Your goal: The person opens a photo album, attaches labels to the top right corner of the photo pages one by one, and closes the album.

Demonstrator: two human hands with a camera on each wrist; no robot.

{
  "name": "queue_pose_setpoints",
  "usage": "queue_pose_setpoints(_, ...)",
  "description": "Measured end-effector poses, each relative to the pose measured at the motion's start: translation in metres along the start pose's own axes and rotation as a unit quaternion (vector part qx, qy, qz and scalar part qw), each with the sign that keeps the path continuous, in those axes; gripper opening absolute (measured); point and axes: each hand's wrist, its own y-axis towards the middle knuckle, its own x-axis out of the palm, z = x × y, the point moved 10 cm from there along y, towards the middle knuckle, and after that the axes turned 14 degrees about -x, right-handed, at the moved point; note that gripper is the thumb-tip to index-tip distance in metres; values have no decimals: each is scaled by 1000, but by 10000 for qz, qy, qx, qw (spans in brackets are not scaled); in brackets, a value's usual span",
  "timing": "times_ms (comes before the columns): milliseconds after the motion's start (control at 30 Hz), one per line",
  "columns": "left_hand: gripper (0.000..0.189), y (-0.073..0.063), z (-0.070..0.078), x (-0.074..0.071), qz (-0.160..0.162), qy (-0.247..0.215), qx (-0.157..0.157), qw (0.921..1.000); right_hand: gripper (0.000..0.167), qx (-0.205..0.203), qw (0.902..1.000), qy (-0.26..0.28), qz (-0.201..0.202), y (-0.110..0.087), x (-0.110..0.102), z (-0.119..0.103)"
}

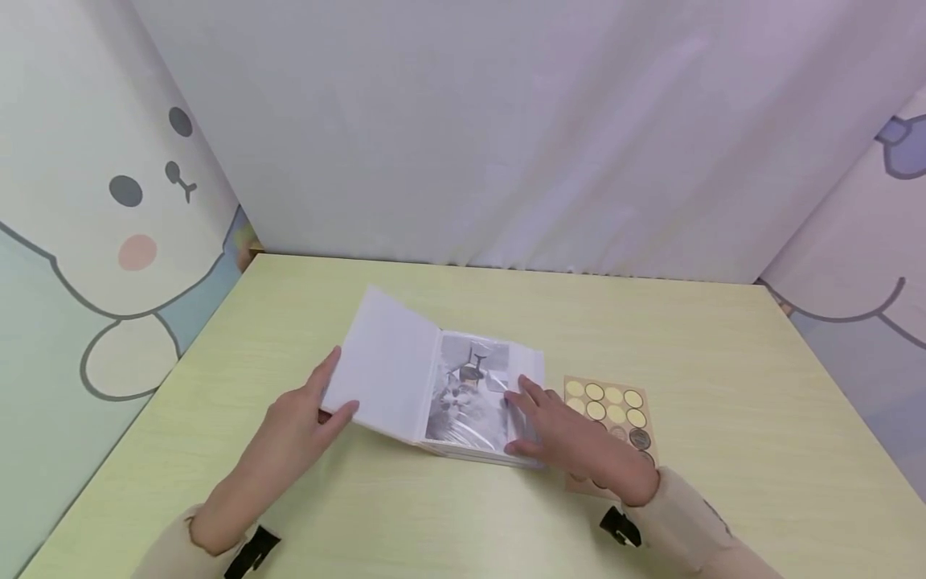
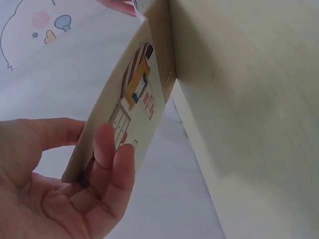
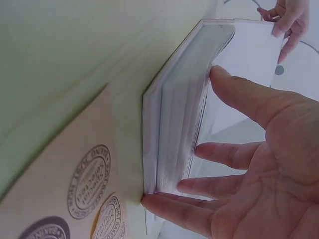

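Observation:
A small photo album (image 1: 473,402) lies open on the table, its white front cover (image 1: 387,366) raised at a slant on the left. My left hand (image 1: 300,422) pinches the outer edge of that cover between thumb and fingers. In the left wrist view, the cover's printed outer side (image 2: 142,89) carries a cartoon house picture. A black-and-white photo sits in a clear sleeve on the top page. My right hand (image 1: 564,434) rests on the right side of the pages; in the right wrist view its extended fingertips (image 3: 219,72) touch the edges of the page block (image 3: 182,109).
A brown sheet of round stickers (image 1: 615,394), yellow and dark, lies right of the album, partly beneath my right forearm. The pale yellow table (image 1: 448,523) ends at a white curtain (image 1: 463,145) behind, with cartoon-printed panels on both sides.

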Motion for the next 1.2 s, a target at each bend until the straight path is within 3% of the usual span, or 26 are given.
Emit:
queue_pose_setpoints(267, 70, 3, -23, 12, -526, -201, -480, 9973, 69, -87, 9999, -148, -11, 2, -1, -4)
queue_pose_setpoints(533, 73, -1, -48, 31, -1181, -409, -1059, 9865, 68, -221, 9994, -275, 36, 2, -2, -8)
queue_pose_setpoints(767, 74, 0, -60, 44, -1365, 221, -904, 9863, 68, -276, 9989, -368, 70, 2, -2, -10)
queue_pose_setpoints(900, 76, 0, -65, 53, -1594, 694, -803, 9815, 68, -281, 9989, -375, 78, 2, -2, -10)
queue_pose_setpoints(1200, 74, -3, -69, 65, -1918, 1054, -844, 9721, 70, -68, 9996, -276, 12, 3, 0, -8)
